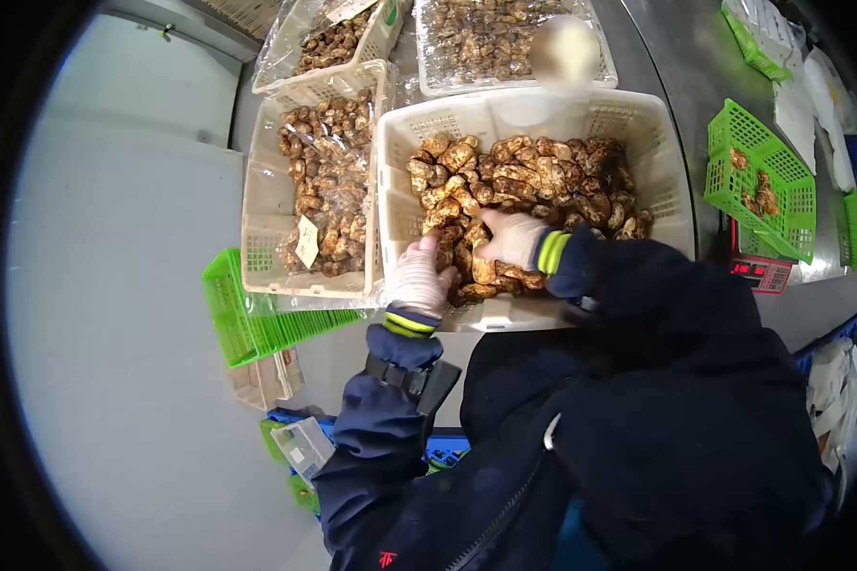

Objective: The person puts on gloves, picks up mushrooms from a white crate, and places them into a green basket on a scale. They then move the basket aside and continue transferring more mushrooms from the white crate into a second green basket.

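A large white plastic crate (674,190) stands in front of me, holding a heap of brown and cream mushrooms (533,176) that look like matsutake. My left hand (421,278), in a pale glove with bare-looking fingertips, rests at the crate's near left corner against the mushrooms, thumb apart from the fingers. Further right, my right hand (512,240) reaches into the heap from the near side. Its thumb and fingers are spread and touch mushrooms. I see no mushroom lifted by either hand, though some fingertips are partly hidden in the pile.
A film-covered crate (257,219) of mushrooms with a paper tag (307,242) stands at left; two more crates are behind. Right, a green basket (800,205) with a few mushrooms sits by a scale with a red display (760,273). Stacked green baskets (257,324) are lower left.
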The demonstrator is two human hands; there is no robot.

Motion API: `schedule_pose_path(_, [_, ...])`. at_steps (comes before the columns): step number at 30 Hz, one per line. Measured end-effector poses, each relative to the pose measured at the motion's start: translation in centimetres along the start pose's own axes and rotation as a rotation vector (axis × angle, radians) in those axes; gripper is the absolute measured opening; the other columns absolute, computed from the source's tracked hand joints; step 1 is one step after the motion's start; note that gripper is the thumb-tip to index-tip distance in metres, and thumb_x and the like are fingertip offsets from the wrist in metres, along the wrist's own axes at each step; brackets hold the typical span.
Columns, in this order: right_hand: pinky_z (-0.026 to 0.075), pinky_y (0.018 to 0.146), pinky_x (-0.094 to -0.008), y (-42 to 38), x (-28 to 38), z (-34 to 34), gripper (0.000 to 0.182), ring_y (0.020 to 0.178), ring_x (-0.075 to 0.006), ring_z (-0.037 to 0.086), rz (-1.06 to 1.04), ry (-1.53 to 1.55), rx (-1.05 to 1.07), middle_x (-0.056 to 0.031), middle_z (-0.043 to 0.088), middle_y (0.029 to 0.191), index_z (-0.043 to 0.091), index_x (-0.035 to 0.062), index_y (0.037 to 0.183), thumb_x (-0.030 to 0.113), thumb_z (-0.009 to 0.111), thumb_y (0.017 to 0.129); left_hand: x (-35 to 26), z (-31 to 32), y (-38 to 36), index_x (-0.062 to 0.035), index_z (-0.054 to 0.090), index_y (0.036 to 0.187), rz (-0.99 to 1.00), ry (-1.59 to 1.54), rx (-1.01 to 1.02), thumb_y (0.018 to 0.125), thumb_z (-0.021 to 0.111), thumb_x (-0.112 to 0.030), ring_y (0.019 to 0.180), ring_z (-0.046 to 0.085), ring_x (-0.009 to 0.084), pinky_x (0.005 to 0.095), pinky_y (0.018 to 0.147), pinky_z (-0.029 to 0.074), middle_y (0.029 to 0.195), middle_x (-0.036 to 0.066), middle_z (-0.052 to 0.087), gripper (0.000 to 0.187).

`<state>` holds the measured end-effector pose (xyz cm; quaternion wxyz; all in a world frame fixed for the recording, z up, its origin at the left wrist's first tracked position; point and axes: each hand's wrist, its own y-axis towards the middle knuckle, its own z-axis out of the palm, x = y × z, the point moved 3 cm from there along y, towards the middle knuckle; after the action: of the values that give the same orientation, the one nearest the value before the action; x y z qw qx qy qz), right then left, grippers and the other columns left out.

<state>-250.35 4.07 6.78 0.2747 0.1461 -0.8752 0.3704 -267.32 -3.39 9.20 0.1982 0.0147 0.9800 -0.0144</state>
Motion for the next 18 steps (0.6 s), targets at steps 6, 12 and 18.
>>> schedule_pose_path(6, [0.049, 0.086, -0.0356, -0.2, -0.9, -1.3, 0.060, 0.098, -0.0330, 0.062, -0.046, 0.252, -0.090, -0.0222, 0.062, 0.110, 0.053, -0.0011, 0.123, 0.020, 0.070, 0.070, -0.6, 0.9, 1.4, -0.0098, 0.054, 0.110, -0.022, 0.165, 0.175, 0.077, 0.059, -0.009, 0.087, 0.059, 0.0338, 0.0431, 0.072, 0.049, 0.094, 0.016, 0.059, 0.034])
schedule_pose_path(12, [0.051, 0.080, -0.0417, 1.8, -4.4, -7.7, 0.035, 0.090, -0.0394, 0.062, -0.108, -0.076, -0.384, -0.0220, 0.064, 0.099, 0.060, 0.0026, 0.106, 0.020, 0.061, 0.076, 1.6, -2.2, -2.1, -0.0072, 0.044, 0.134, -0.202, -1.652, 0.228, 0.084, 0.062, -0.012, 0.116, 0.052, 0.0313, 0.0444, 0.096, 0.046, 0.129, 0.014, 0.050, 0.053])
schedule_pose_path(18, [0.050, 0.082, -0.0423, 6.1, -5.5, -5.9, 0.063, 0.097, -0.0354, 0.062, -0.009, -0.017, -0.254, -0.0196, 0.064, 0.104, 0.056, 0.0044, 0.115, 0.035, 0.074, 0.063, -1.1, -1.9, -2.2, -0.0044, 0.044, 0.130, -0.492, -1.924, 0.176, 0.087, 0.062, -0.036, 0.094, 0.058, 0.0256, 0.0430, 0.080, 0.052, 0.108, 0.011, 0.056, 0.056])
